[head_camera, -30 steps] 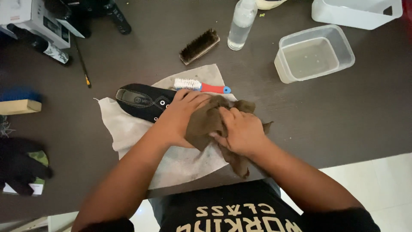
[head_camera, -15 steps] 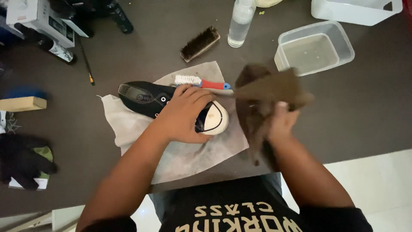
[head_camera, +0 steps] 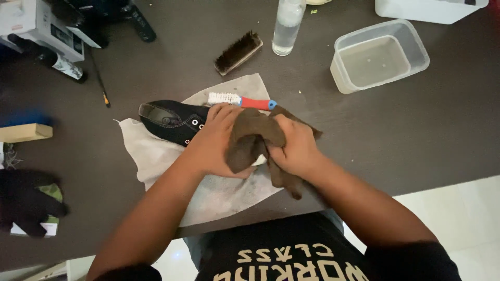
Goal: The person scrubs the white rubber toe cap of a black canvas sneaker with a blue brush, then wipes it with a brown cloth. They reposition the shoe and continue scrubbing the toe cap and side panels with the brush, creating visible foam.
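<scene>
Our right hand (head_camera: pixel 297 148) has its fingers closed around the brown cloth (head_camera: pixel 252 136), pressing it down over the toe of the black shoe (head_camera: pixel 172 120). Half a second ago that cloth was lifted clear, flapping to the right with the white toe cap bare; now it is back on the toe, so the wiping goes on with a fresh fold. Our left hand (head_camera: pixel 216 143) grips the shoe at its middle, fingers curled over the top, as before. The shoe lies on a white sheet (head_camera: pixel 151 153) near the counter's (head_camera: pixel 416 130) front edge, with a red-handled brush (head_camera: pixel 240 100) just behind it. Farther back sit a wooden brush (head_camera: pixel 238 52), a clear bottle (head_camera: pixel 287 26) and, toward the back right corner, a clear tub (head_camera: pixel 379 54).
</scene>
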